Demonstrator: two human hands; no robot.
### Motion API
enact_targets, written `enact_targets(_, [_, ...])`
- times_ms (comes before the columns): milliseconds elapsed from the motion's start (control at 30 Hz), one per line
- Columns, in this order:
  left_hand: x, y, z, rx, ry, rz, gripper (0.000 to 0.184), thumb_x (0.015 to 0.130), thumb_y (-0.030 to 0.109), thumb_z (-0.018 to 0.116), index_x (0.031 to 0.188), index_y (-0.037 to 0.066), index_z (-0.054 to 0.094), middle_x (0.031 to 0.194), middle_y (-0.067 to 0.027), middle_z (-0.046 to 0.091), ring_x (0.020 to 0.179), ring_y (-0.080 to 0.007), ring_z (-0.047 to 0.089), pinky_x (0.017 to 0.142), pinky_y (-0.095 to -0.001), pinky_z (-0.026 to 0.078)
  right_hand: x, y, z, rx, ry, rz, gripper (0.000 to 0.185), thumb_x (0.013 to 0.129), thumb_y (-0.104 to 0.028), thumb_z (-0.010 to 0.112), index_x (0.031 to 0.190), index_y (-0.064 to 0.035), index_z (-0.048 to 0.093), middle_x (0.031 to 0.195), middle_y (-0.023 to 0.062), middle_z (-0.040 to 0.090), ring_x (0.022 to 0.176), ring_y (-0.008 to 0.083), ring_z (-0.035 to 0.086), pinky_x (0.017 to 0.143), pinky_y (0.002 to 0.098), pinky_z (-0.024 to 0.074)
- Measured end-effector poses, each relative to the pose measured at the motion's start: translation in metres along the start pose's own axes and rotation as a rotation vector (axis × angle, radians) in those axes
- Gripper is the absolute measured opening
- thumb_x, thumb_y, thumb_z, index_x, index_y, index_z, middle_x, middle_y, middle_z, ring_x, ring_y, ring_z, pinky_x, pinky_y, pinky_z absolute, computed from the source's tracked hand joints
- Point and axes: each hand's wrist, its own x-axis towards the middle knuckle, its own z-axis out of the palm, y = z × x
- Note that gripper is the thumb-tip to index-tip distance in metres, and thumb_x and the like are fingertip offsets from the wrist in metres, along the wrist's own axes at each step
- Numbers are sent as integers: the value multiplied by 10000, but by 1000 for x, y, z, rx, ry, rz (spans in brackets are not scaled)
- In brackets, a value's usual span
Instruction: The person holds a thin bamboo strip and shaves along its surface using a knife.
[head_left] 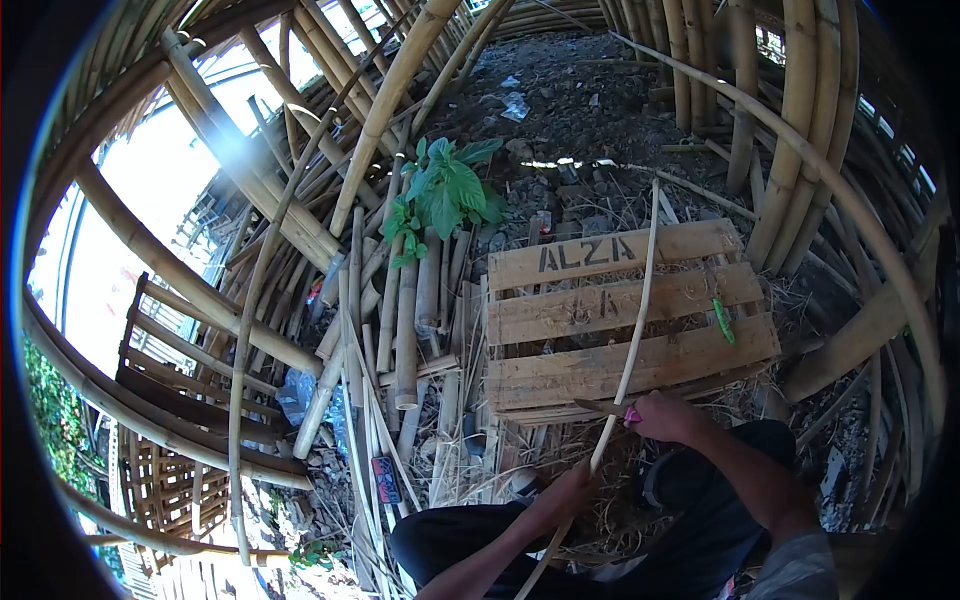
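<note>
A long pale bamboo strip (pixel 638 330) runs slantwise past a wooden crate (pixel 540 320) marked "ALZA" and down between my knees. My left hand (pixel 567 497) is closed round the lower part of this strip. In my right hand (pixel 668 416) is a knife (pixel 598 407) with a pink handle, its blade pointing left across the strip near the crate's front edge. Whether the blade touches the strip I cannot tell. On the crate's slats, above my right hand, lies a slim bright green object (pixel 722 321) of unclear kind.
Bamboo poles (pixel 407 330) and thin strips lie piled left of the crate, by a leafy green plant (pixel 445 190). A red and blue packet (pixel 385 480) lies near my left knee. A curved pole (pixel 800 140) arches over the right side. Bamboo shavings litter the ground.
</note>
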Motion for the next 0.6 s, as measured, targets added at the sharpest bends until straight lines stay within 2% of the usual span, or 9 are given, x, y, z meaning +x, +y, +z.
enact_targets(167, [-1,2,0,-44,21,43,360,940,261,416,1175,-11,403,863,-175,577,783,-227,539,723,-371,432,-1,-3,-2,2,-12,5,356,798,-328,609,832,25,637,806,245,623,810,389,612,756,454,484])
enact_targets(600, [2,-3,1,-68,-26,-6,394,950,307,407,1189,-6,401,908,-178,573,840,-219,527,780,-354,429,0,-1,-1,20,-8,0,374,800,-344,611,834,28,634,798,250,621,806,394,612,756,450,486])
